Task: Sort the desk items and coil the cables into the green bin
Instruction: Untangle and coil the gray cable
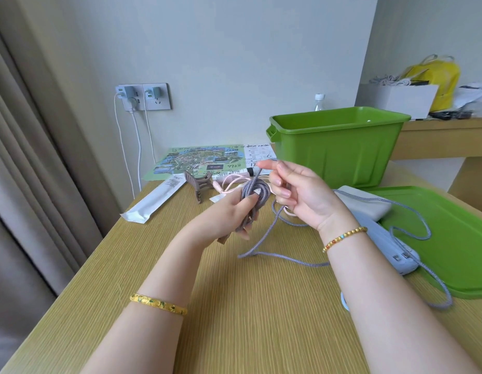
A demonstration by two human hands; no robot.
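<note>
My left hand (234,211) grips a coil of grey braided cable (254,195) above the wooden desk (234,306), with a brown plug end showing below the fist. My right hand (296,190) pinches the loose run of the same cable just right of the coil. The rest of that cable trails over the desk and across the green lid (450,238). The green bin (339,147) stands open behind my hands. A pink cable (229,182) lies on the desk behind the coil.
Two pale power banks (369,203) (390,247) lie at the lid's left edge. A brown hair claw (198,184), a white packet (153,201) and a map leaflet (202,160) lie at the back left. Chargers fill the wall socket (142,97). A water bottle (319,102) stands behind the bin.
</note>
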